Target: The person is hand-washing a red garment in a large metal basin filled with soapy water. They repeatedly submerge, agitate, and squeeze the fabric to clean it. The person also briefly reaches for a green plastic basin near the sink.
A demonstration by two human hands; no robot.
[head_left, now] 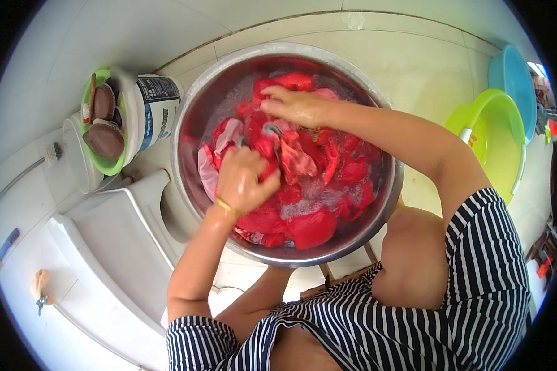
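A wide metal basin (286,48) holds sudsy water and a heap of wet red clothes (312,229), with some pale pink cloth (208,173) along the left side. My left hand (238,182), with a yellow band at the wrist, is curled over the heap at the basin's left. Its fingers close on red cloth, though their tips are partly hidden. Across the far part of the heap reaches my right hand (297,108), its fingers stretched out and nothing gripped in them. A small grey piece (271,129) shows among the clothes between both hands.
Left of the basin stands a white bucket (151,114) beside a green basin (105,166) with brown shoes (104,141). A white ceramic fixture (114,229) lies nearer. At right are a yellow-green basin (498,111) and a blue basin (517,77).
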